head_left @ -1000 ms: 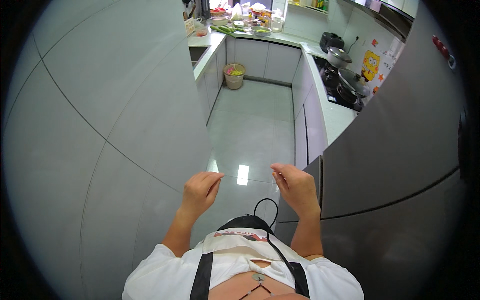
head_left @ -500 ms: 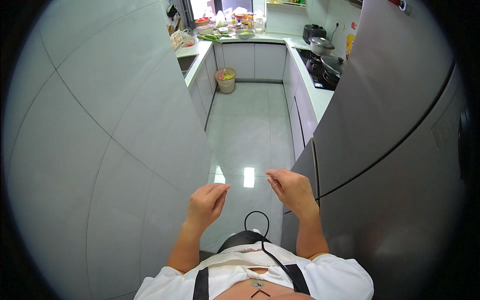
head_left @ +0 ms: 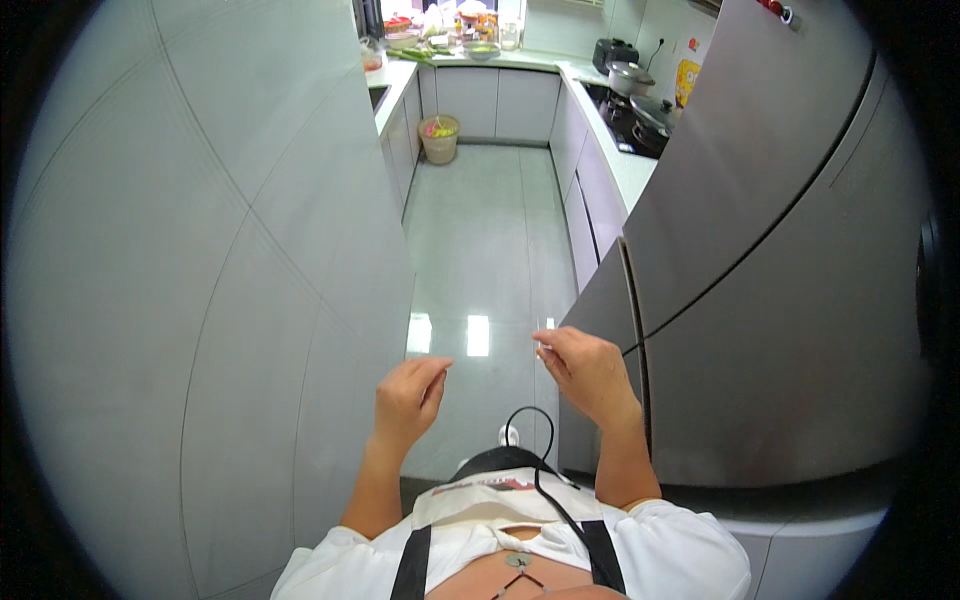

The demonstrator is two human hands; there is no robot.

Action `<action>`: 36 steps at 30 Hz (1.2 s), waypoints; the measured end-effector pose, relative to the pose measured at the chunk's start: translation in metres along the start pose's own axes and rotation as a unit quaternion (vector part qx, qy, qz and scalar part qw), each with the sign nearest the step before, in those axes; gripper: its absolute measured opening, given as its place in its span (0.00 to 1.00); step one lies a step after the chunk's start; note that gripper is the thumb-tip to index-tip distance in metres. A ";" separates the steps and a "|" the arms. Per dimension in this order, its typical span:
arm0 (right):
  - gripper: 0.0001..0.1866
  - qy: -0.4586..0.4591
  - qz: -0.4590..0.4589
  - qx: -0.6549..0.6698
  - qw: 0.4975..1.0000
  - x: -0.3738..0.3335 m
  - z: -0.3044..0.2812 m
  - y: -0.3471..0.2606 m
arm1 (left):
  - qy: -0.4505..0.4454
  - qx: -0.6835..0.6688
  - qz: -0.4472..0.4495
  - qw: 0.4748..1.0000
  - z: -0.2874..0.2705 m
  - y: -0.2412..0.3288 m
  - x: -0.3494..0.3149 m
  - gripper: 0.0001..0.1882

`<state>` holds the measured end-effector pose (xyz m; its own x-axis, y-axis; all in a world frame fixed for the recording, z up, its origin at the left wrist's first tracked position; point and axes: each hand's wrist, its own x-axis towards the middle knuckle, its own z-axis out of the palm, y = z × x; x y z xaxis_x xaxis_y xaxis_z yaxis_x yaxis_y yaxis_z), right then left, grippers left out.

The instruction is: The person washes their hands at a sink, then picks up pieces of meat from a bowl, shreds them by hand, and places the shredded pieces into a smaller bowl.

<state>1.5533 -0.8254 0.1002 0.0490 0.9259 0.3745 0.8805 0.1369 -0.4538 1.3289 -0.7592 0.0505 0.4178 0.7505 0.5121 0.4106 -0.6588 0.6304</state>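
Note:
My left hand (head_left: 408,398) is raised in front of me above the floor, near the grey tiled wall. Its fingers are loosely bent, the thumb a little apart from them, and I see nothing held. Opposite it, my right hand (head_left: 588,372) hovers near the edge of the dark grey refrigerator (head_left: 760,390), apparently without touching it. Its fingers also curve inward with the thumb apart, and it looks empty. A gap separates the two hands, and their palms are mostly hidden. A looped black cable (head_left: 530,410) hangs in front of my apron (head_left: 490,500).
The tiled wall (head_left: 270,300) bounds the left side. Ahead, a floor (head_left: 465,230) runs between cabinets to a white counter (head_left: 540,62). A bin (head_left: 438,140) stands at left. On the right are a cooktop (head_left: 608,108), pots (head_left: 655,113) and a black cooker (head_left: 613,54).
My view has shifted forward and slightly turned; the kitchen sits higher in the picture and the refrigerator's lower edge now shows. Both hands keep nearly the same pose.

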 end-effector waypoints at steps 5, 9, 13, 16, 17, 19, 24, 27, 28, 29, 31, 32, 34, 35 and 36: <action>0.08 -0.012 0.008 -0.012 1.000 -0.015 0.003 -0.019 | -0.019 -0.002 0.009 1.000 -0.015 0.001 -0.016 0.07; 0.08 0.004 -0.001 -0.009 1.000 -0.005 0.007 -0.024 | -0.025 0.013 0.028 0.999 -0.023 -0.009 -0.008 0.06; 0.08 0.006 0.000 -0.022 1.000 0.013 0.013 -0.010 | -0.018 0.015 0.035 0.999 -0.017 -0.025 0.010 0.05; 0.08 0.007 0.008 -0.023 1.000 0.032 0.023 0.014 | -0.020 0.007 0.030 0.999 0.000 -0.043 0.030 0.04; 0.08 0.011 0.010 -0.023 1.000 0.039 0.027 0.024 | -0.022 0.005 0.027 0.999 0.007 -0.050 0.039 0.04; 0.08 0.011 0.031 -0.027 0.999 0.056 0.037 0.048 | -0.025 0.003 0.026 0.999 0.019 -0.068 0.059 0.04; 0.09 0.016 0.069 -0.032 0.997 0.127 0.052 0.114 | -0.027 0.022 0.014 0.999 0.059 -0.118 0.140 0.04; 0.09 0.019 0.063 -0.029 0.997 0.192 0.061 0.157 | -0.021 0.050 0.018 0.998 0.081 -0.144 0.207 0.05; 0.09 0.015 0.059 -0.027 0.998 0.217 0.064 0.169 | -0.024 0.057 0.014 0.998 0.087 -0.149 0.233 0.05; 0.09 -0.003 0.057 -0.020 0.998 0.237 0.071 0.178 | -0.032 0.064 -0.005 0.997 0.090 -0.155 0.248 0.05; 0.09 -0.002 0.046 0.010 0.999 0.290 0.075 0.195 | -0.033 0.073 -0.005 0.997 0.094 -0.166 0.297 0.05; 0.09 0.005 0.040 0.026 0.999 0.313 0.079 0.204 | -0.035 0.075 -0.009 0.997 0.096 -0.173 0.319 0.05; 0.09 0.010 0.026 0.035 0.999 0.356 0.090 0.223 | -0.019 0.079 -0.017 0.997 0.104 -0.197 0.354 0.05; 0.09 -0.007 0.024 0.043 0.999 0.375 0.095 0.231 | -0.011 0.081 -0.022 0.996 0.107 -0.208 0.366 0.05; 0.09 -0.018 0.018 0.046 0.999 0.397 0.101 0.238 | -0.010 0.084 -0.038 0.996 0.110 -0.218 0.379 0.05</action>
<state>1.7348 -0.3896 0.0595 0.0603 0.9429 0.3276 0.8311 0.1343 -0.5397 1.4868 -0.3372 0.0434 0.3960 0.7985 0.4535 0.5709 -0.6009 0.5594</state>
